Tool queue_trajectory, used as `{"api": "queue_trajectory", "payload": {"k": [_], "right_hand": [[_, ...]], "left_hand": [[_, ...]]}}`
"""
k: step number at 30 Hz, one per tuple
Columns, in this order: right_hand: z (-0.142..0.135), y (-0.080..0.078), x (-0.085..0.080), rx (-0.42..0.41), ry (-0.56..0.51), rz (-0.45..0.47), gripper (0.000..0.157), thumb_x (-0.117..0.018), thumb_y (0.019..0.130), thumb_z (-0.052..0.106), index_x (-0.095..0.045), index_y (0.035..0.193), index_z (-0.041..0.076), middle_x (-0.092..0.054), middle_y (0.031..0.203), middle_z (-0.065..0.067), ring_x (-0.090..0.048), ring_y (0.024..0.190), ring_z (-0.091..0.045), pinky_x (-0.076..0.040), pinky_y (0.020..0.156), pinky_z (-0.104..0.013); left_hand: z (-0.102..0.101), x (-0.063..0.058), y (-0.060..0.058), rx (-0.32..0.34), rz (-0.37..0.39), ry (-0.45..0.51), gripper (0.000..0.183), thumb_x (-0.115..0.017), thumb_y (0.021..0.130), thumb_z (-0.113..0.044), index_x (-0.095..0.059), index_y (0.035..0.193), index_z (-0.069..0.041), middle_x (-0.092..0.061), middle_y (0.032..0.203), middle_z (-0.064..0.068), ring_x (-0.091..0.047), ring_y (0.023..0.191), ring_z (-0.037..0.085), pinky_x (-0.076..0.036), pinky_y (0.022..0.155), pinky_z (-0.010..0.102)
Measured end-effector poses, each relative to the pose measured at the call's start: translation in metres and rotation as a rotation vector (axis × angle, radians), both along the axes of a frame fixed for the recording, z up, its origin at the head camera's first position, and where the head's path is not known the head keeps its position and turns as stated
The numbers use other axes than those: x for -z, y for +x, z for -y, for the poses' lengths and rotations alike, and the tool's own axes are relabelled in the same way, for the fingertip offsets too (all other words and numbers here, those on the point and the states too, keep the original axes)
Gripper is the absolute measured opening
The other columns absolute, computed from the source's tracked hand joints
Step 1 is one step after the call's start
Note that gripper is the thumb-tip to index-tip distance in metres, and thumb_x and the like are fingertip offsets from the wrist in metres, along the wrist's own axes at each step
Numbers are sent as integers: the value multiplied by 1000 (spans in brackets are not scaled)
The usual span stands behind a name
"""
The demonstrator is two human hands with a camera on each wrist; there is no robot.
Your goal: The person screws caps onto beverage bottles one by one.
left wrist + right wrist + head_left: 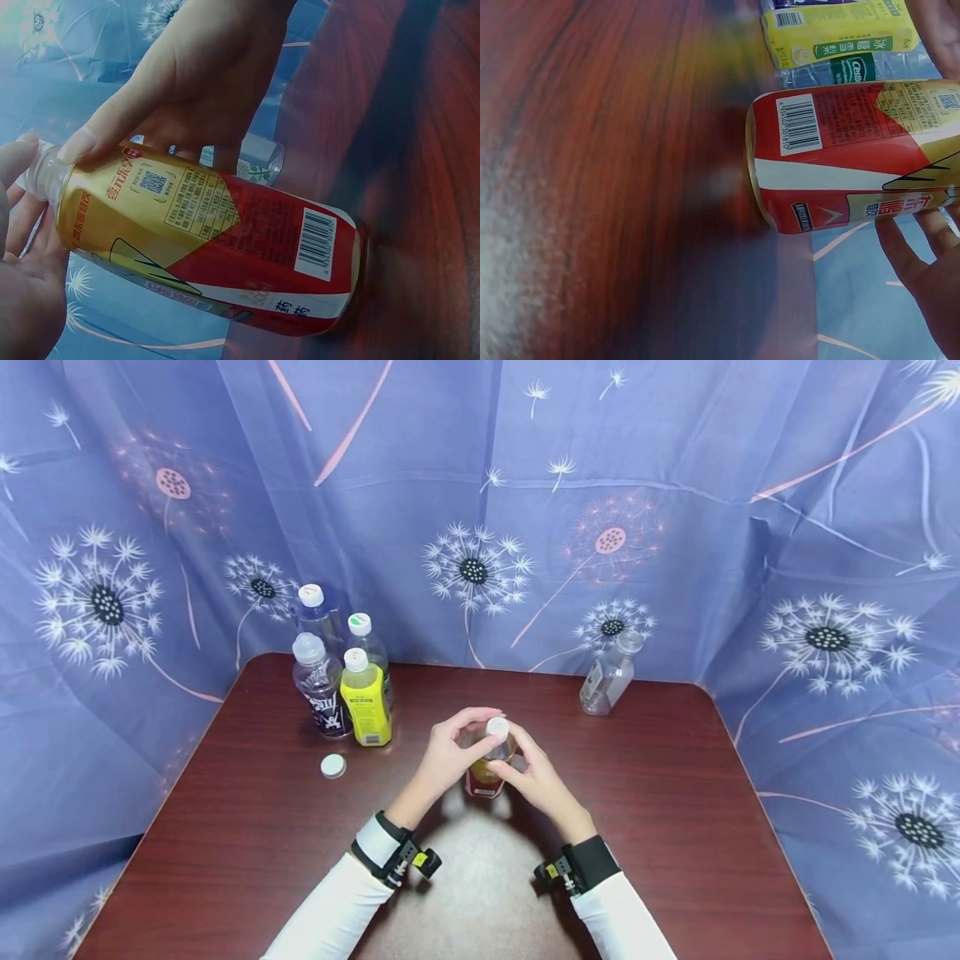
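In front of me stands a bottle [486,781] with a red and gold label and a white cap [497,725]. My left hand [447,752] is up at the bottle's neck and pinches the cap, its thumb at the cap's near side. Around the gold upper part of the label, my right hand [542,782] grips the bottle, thumb across its front. Seen from the left wrist, that thumb [94,135] presses just below the clear neck. The right wrist view shows the label's barcode [799,124] and right-hand fingers [904,251] along the bottle's side.
Several bottles cluster at the back left, among them a yellow-labelled one [366,710] and a dark-labelled one [322,693]. A loose white cap [333,766] lies in front of them. At the back right, a clear bottle [607,677] stands near the blue curtain [675,560].
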State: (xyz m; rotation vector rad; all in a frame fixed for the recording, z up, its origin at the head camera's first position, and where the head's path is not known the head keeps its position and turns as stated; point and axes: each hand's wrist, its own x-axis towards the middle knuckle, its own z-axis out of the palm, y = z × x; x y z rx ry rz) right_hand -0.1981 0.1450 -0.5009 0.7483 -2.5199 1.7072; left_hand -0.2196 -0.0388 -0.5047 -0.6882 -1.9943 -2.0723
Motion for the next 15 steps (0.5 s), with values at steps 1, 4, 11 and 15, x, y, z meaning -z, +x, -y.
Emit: {"api": "queue_trajectory", "payload": {"k": [1,4,11,15], "right_hand": [[0,0,0,0,-3,3,63,-73,94,-1,-46,151,-2,-54,147,-23,-52,125,-11,-53,103,-47],[1,0,0,-4,-9,6,63,-73,94,-2,-45,151,-3,-54,147,-23,-53,126,-14,-52,103,-50],[-4,-12,33,10,-3,16,68,-73,93,-4,-43,154,-1,-53,149,-22,-52,128,-17,-52,104,-50],[-5,-14,37,9,-28,5,70,-75,93,-3,-43,155,5,-55,147,-17,-52,126,-14,-53,103,-46]], "left_hand": [[0,0,0,-5,1,-2,37,-79,89,6,-70,124,3,-74,118,18,-71,109,16,-56,98,30],[0,1,0,-24,4,-13,37,-80,88,5,-72,123,0,-74,117,16,-70,107,15,-58,97,37],[2,2,2,-38,10,-43,34,-82,89,-3,-75,122,-7,-76,115,9,-69,106,13,-58,94,51],[3,3,1,-43,-30,-67,34,-82,90,-7,-75,124,-8,-75,117,7,-69,108,16,-58,94,42]]}}
